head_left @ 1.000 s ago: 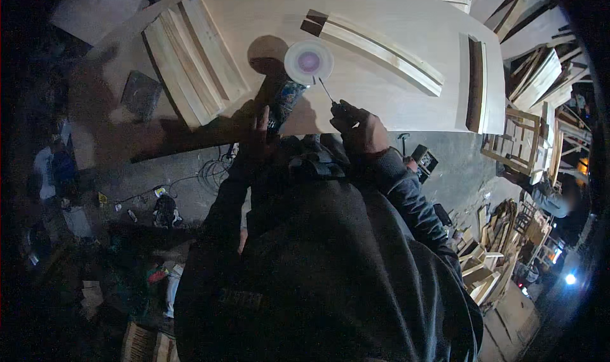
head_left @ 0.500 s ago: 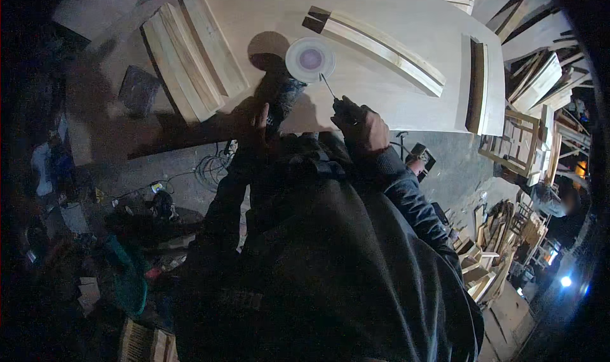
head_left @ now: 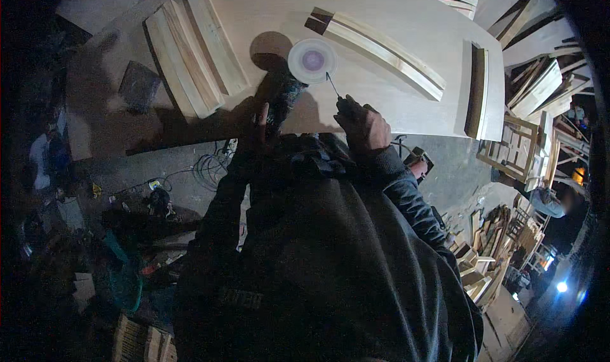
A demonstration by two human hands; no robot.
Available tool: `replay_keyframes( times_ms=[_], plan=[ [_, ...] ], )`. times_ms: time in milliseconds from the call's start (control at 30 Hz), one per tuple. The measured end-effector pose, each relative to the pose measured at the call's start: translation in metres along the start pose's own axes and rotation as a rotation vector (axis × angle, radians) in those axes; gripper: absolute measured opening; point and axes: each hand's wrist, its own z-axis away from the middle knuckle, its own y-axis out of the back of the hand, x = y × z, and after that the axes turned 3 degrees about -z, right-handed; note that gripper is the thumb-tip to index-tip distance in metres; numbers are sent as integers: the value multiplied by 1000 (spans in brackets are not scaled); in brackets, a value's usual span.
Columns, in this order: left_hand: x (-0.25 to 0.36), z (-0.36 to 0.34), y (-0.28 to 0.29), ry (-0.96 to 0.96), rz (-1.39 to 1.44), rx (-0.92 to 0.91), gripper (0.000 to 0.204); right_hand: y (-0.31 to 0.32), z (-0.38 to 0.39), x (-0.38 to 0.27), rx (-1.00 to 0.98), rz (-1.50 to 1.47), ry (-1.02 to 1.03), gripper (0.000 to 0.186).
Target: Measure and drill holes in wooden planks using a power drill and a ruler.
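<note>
My left hand [head_left: 263, 115], mostly in shadow, is wrapped round the dark body of a handheld tool [head_left: 284, 103]. At that tool's far end is a round pale disc [head_left: 312, 62] with a purple centre, its face turned up. My right hand [head_left: 370, 128] grips the dark handle of a thin, pointed tool [head_left: 344, 101]; whether it is an awl or a screwdriver I cannot tell. Its slim shaft points up and left, the tip close to the disc's lower right edge. Both hands are at the near edge of a pale worktable [head_left: 375, 111].
Wooden boards [head_left: 194, 54] lie on the table's left, with a dark block [head_left: 139, 86] beside them. Curved wooden strips [head_left: 384, 54] and an upright piece [head_left: 481, 92] lie right. Another hand [head_left: 419, 167] shows below the table edge. Coiled cable [head_left: 210, 170] and stacked wood fill the floor.
The thin tool's tip has shifted slightly right along the disc's edge, and the right hand with it. The disc appears slightly lower and further right.
</note>
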Motion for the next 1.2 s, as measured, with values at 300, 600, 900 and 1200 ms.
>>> replay_keyframes(
  times_ms=[300, 600, 900, 1200],
  plan=[
    [60, -71, -13, 141, 327, -86, 90, 5, 1, 27, 42, -123, 7, 46],
    [107, -93, 54, 402, 461, -227, 106, 59, 10, 36, -22, -931, -223, 39],
    [-104, -66, 247, 436, 641, 209, 75, 71, 29, 15, 175, -902, -245, 38],
    [-485, -27, 336, 1090, 892, 422, 69, 15, 31, -63, 306, -794, -201, 44]
  ],
)
